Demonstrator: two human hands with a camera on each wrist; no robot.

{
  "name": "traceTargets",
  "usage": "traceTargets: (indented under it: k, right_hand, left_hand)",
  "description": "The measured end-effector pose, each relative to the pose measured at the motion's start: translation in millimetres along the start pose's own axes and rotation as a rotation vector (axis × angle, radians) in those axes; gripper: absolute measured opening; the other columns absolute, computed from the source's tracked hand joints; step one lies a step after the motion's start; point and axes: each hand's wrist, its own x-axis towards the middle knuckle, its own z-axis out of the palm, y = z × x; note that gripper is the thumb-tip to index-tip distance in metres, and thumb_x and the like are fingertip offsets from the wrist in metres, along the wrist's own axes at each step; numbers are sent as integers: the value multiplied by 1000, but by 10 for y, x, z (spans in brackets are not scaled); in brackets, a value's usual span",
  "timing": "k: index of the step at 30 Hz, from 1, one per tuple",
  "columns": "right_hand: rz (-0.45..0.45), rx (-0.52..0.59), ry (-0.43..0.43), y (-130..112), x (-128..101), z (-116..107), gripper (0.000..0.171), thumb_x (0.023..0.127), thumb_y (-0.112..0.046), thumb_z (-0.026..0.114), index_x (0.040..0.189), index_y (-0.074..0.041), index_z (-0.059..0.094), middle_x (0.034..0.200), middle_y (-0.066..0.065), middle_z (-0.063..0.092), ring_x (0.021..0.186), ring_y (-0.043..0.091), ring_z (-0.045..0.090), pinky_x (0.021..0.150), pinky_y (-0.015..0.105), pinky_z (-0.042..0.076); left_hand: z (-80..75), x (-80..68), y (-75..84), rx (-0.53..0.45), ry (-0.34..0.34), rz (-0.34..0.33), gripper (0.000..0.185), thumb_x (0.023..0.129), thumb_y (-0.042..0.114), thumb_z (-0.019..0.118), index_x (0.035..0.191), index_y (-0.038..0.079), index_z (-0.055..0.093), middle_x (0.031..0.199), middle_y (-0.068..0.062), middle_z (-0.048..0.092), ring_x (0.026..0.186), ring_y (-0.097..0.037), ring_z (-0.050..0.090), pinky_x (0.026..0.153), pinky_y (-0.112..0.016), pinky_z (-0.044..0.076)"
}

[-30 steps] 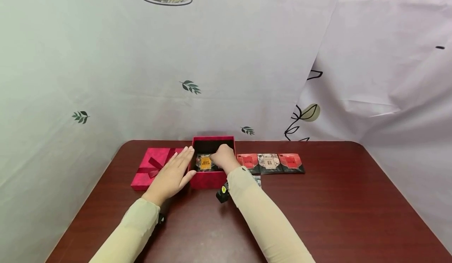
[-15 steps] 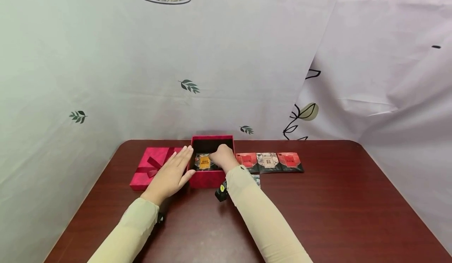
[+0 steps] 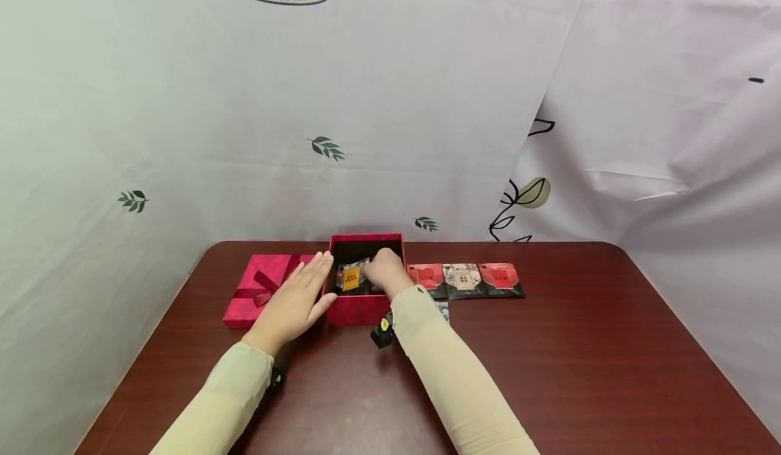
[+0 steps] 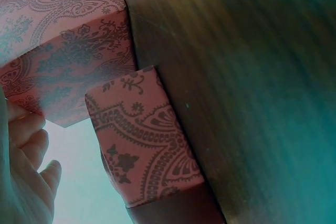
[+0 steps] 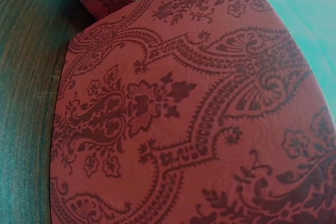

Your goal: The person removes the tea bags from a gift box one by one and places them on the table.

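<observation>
Near the centre of the head view, slightly low, an open red box (image 3: 356,306) stands on a dark brown table (image 3: 549,360). The right hand (image 3: 383,272) reaches over the box's right wall into its dark inside, fingers curled and pinching a small clear packet with an orange label (image 3: 352,277). The packet sits tilted inside the box, its left end lower, just left of the hand.

The left hand (image 3: 297,299) lies flat with fingers straight and slightly spread, pressed against the box's left wall, the thumb touching the front left corner. Left of it, and partly under it, lies the red lid with a ribbon bow (image 3: 259,285), touching or just beside the box.

To the right of the box three flat packets lie in a row on the table: a red one (image 3: 429,278) just beside the box, a pale patterned one (image 3: 464,279) in the middle, and another red one (image 3: 502,277) at the right end.

The left wrist view shows the box's paisley-patterned wall (image 4: 144,145) with fingertips (image 4: 31,145) at the lower left edge of the frame. The right wrist view is filled almost wholly by the same patterned wall (image 5: 199,114).
</observation>
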Motion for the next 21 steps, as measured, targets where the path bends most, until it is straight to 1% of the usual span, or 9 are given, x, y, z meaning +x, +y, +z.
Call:
traceTargets:
  k: [3, 6, 8, 10, 13, 15, 17, 19, 21]
  right_hand:
    - [-8, -1, -9, 3, 22, 11, 51, 97, -6, 60, 52, -15, 38, 44, -3, 38, 49, 17, 64, 49, 24, 48]
    - [-12, 18, -21, -3, 25, 14, 50, 96, -1, 60, 51, -13, 41, 45, 0, 46, 44, 12, 59, 47, 23, 49]
    - [-8, 40, -31, -12, 17, 10, 42, 96, 0, 61, 57, -8, 50, 50, 3, 52, 44, 11, 59, 49, 24, 52]
    - [-6, 56, -35, -19, 6, 6, 29, 97, -1, 62, 68, -3, 61, 56, 5, 57, 45, 11, 60, 52, 26, 56]
    - [-7, 64, -36, -23, -5, 3, 17, 97, -1, 63, 82, 2, 69, 60, 7, 60, 48, 14, 64, 56, 29, 59]
    - [-16, 53, -30, -25, -9, 0, 23, 97, -1, 62, 75, 0, 67, 57, 6, 58, 49, 16, 65, 54, 29, 58]
    - [-33, 37, -14, -22, -12, 4, 34, 98, -2, 61, 64, -5, 59, 52, 3, 53, 48, 17, 64, 50, 27, 55]
    - [-60, -2, 13, -22, -14, 8, 45, 98, -3, 60, 55, -10, 48, 47, 0, 42, 43, 15, 55, 44, 24, 46]
    - [-99, -44, 55, -21, -23, 19, 49, 98, -5, 61, 53, -13, 43, 46, -3, 35, 42, 12, 43, 43, 23, 36]
  left_hand:
    - [-2, 1, 1, 0, -1, 3, 70, 101, 35, 60, 154, -4, 36, 161, -19, 35, 152, -35, 26, 121, -56, 23]
    - [-10, 4, 6, 0, -5, 2, 71, 101, 35, 60, 155, -3, 35, 161, -18, 34, 152, -35, 25, 122, -55, 22]
    - [-16, 8, 10, 2, -4, 2, 71, 101, 35, 60, 155, -3, 36, 161, -18, 35, 152, -35, 25, 122, -54, 23]
    - [-18, 9, 12, 4, -2, 2, 70, 101, 35, 60, 154, -3, 36, 161, -18, 35, 152, -35, 26, 122, -54, 23]
    - [-19, 8, 16, 3, -6, 1, 70, 101, 35, 61, 154, -4, 37, 161, -18, 35, 152, -35, 26, 122, -54, 23]
    - [-18, 7, 17, 1, -9, -3, 70, 101, 35, 61, 154, -4, 36, 161, -18, 35, 152, -35, 26, 122, -54, 23]
    - [-18, 7, 18, -3, -8, -7, 71, 100, 35, 61, 154, -4, 36, 161, -18, 35, 152, -35, 26, 122, -54, 23]
    - [-14, 7, 15, -5, -6, -8, 71, 100, 35, 61, 154, -3, 36, 161, -18, 35, 152, -35, 26, 122, -55, 23]
    - [-9, 4, 9, -5, -1, -4, 70, 100, 35, 61, 154, -3, 36, 161, -19, 35, 151, -35, 26, 121, -55, 23]
